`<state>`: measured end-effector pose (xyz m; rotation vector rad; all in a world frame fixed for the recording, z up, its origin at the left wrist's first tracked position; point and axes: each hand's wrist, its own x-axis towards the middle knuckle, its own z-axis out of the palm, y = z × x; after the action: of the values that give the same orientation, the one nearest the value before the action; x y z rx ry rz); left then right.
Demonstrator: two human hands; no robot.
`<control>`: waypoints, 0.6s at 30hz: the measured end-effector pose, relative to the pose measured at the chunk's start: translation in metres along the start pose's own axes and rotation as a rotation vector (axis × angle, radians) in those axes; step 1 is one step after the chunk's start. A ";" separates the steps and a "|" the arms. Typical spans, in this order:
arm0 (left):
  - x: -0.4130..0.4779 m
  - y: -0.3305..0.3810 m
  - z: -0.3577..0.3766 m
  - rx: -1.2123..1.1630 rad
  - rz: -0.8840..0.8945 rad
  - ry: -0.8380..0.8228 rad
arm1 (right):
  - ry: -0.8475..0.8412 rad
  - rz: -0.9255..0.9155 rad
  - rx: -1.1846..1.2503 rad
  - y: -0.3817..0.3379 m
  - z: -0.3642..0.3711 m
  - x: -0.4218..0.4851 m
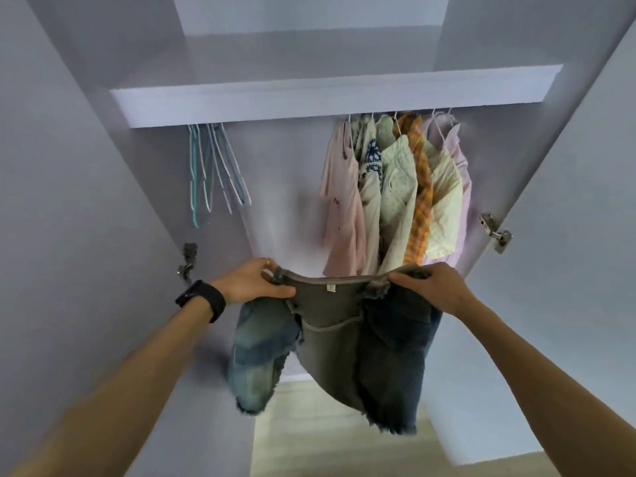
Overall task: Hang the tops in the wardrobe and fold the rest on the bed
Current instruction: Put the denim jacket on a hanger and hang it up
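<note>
Right in front of the open wardrobe (275,187), both arms out, and I've got a bundle of shorts (327,332) held up by the waistband, roughly level with the bottom hems of the hung stuff. My left hand (253,282) is clamped on the left end of the waistband, thumb on my side and fingers curled over the back. The right hand (433,287) is doing the same on the right end, so both are gripping.

Looks like more than one pair. There's a grey one in the middle facing me with a little tag at the waist, a faded light-wash denim leg (258,356) dangling on the left, and a dark denim leg (392,356) with a frayed hem on the right. Can't tell how many pairs are actually stacked. They all hang loose below my hands.

Behind them the tops (395,194) hang on the right side under the shelf (309,94), packed tight. There's a pink one (340,208) on the left end, some pale cream ones, an orange checked one (421,201) and a lilac one (459,160) at the right end. On the left side under the same shelf is a bunch of bare hangers (213,166), well apart from the clothes.

The doors (585,201) are swung wide, with a metal hinge (494,232) showing on the right one and another lower down on the left. Black watch (203,299) on my left wrist, ring (267,260) on that hand. Pale floor (327,442) below the shorts.
</note>
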<state>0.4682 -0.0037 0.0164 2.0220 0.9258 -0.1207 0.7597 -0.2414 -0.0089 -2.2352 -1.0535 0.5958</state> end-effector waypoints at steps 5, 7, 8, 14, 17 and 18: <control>-0.034 0.025 -0.014 -0.213 -0.034 -0.098 | -0.105 -0.027 0.065 -0.010 -0.001 0.035; -0.045 0.030 -0.015 -0.225 -0.053 -0.068 | -0.157 -0.072 0.077 -0.013 0.002 0.044; -0.050 0.032 -0.014 -0.229 -0.071 -0.033 | -0.191 -0.078 0.121 -0.014 0.002 0.047; -0.065 0.033 0.009 0.062 -0.218 0.546 | -0.412 -0.340 0.233 -0.036 -0.018 0.067; -0.068 0.034 0.023 0.193 -0.280 0.669 | -0.368 -0.504 0.101 -0.037 -0.025 0.068; -0.070 0.036 0.027 0.213 -0.310 0.643 | -0.325 -0.509 0.014 -0.036 -0.022 0.067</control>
<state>0.4485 -0.0760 0.0533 2.1320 1.6869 0.2929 0.7934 -0.1762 0.0219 -1.7819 -1.7002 0.7421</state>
